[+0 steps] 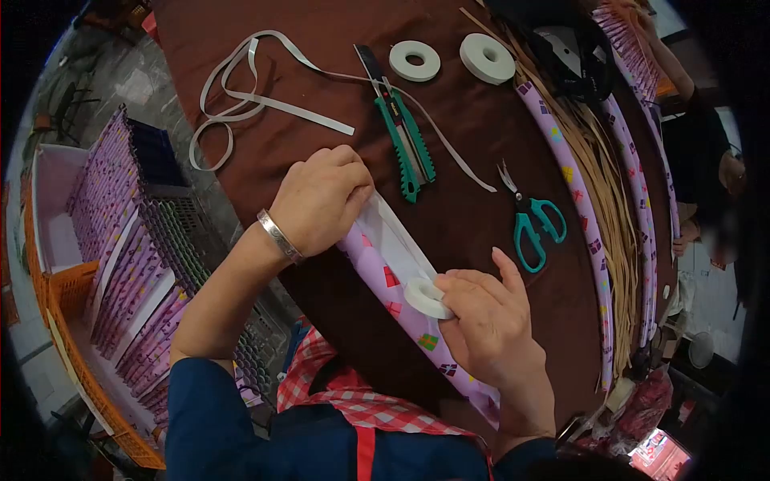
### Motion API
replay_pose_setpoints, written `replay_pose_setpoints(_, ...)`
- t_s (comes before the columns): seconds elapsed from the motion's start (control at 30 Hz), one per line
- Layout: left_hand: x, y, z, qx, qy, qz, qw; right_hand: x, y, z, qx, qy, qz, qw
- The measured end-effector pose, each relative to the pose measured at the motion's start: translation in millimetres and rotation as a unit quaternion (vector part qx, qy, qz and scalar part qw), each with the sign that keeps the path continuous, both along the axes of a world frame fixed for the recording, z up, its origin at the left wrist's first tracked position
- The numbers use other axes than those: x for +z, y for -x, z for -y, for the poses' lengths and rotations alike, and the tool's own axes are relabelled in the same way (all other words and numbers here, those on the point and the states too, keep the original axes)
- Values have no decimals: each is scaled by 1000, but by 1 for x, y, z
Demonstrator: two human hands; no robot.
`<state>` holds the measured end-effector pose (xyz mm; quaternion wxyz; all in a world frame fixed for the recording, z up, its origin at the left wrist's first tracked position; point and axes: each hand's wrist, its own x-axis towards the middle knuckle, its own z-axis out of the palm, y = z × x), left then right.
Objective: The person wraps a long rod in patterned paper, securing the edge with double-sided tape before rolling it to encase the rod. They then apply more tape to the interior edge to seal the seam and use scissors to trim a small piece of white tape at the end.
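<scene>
My right hand [489,317] grips a roll of white tape [425,300] between thumb and fingers, with the index finger raised. A stretch of pale tape [399,232] runs from the roll up to my left hand [325,200]. That hand is closed, fingers curled over the upper end of a long purple strip [383,293] printed with small gift boxes. The strip slants down under my right hand towards my lap. Beyond my hands lie a green utility knife [405,136] with its blade out and teal-handled scissors [533,228], their blades slightly apart.
Two more white tape rolls [415,61] [488,58] and a curling pale strip [297,115] lie on the brown cloth [321,24]. Curved purple pieces [579,192] and tan strips [609,216] line the right. Left stands an orange crate [80,361] of printed pieces. Another person's hand [686,234] shows far right.
</scene>
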<state>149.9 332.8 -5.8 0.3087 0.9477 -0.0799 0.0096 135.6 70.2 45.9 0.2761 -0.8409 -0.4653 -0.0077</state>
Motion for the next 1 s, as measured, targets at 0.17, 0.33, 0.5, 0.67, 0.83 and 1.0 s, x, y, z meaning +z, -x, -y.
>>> replay_pose_setpoints(0.17,0,0,0,-1,-1,0,1000,-1,0,0,12,-1,10,1000)
replay_pose_setpoints(0.33,-1,0,0,-2,-3,0,1000,-1,4,0,3,-1,-1,1000)
replay_pose_setpoints(0.5,-3,-2,-3,9,-13,19,1000,5,5,1,-3,1,-41,999)
replay_pose_setpoints(0.67,2,-2,-4,8,-21,4,1000,7,-4,-4,-16,-52,-33,998)
replay_pose_setpoints(0.83,-1,2,-8,0,2,27,1000,2,-33,-24,-14,-98,8,995)
replay_pose_setpoints(1.0,-6,4,-7,71,150,39,985,-9,-63,-52,-58,-119,39,990)
